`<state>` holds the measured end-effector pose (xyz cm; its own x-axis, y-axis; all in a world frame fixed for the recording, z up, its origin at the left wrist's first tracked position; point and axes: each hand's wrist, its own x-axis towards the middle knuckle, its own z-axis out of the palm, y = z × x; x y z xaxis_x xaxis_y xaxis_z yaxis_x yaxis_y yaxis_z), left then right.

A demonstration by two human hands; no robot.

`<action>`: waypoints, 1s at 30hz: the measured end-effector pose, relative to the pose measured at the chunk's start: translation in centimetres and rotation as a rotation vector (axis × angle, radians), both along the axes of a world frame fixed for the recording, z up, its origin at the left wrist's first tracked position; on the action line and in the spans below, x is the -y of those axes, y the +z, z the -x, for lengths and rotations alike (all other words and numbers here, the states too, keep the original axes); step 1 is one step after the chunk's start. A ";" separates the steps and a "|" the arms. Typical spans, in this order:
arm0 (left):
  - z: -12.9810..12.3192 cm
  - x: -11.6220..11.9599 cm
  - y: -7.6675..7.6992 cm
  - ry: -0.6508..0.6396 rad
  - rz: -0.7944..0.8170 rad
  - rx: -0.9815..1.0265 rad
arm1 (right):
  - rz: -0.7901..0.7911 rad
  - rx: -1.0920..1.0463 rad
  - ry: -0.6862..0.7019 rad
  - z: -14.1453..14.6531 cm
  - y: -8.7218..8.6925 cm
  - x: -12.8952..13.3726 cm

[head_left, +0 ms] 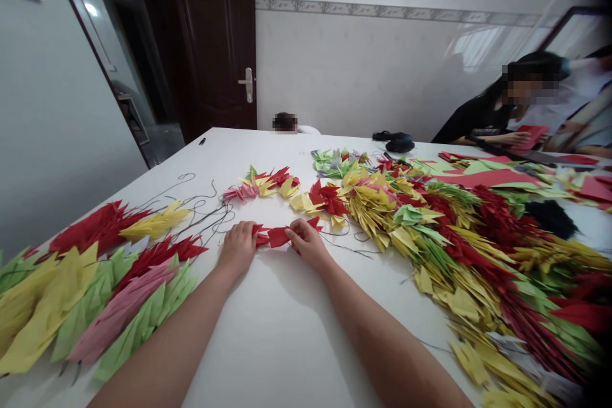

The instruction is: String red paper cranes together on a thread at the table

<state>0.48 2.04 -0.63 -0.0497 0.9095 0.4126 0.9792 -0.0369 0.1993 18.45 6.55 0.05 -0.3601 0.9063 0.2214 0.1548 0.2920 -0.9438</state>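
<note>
My left hand (238, 247) and my right hand (306, 243) pinch opposite ends of a red folded paper piece (277, 237) just above the white table (272, 325). Dark threads (203, 210) trail from the paper strands at the left toward my left hand. A curved strand of folded paper pieces (268, 185) in red, yellow and pink lies just beyond my hands. Large heaps of folded paper (459, 255) in red, yellow and green spread to the right of my right hand. More long paper strands (100, 293) lie to the left.
A seated co-worker (497, 121) handles red paper at the far right corner of the table. Another person's head (284, 122) shows beyond the far edge. A black bag (394, 142) and a small pen (202, 141) lie on the far table. A dark door (215, 38) stands behind.
</note>
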 end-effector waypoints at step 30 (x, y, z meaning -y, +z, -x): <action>-0.8 0.4 0.9 -0.039 0.111 0.202 | 0.109 -0.036 0.114 0.2 0.0 0.3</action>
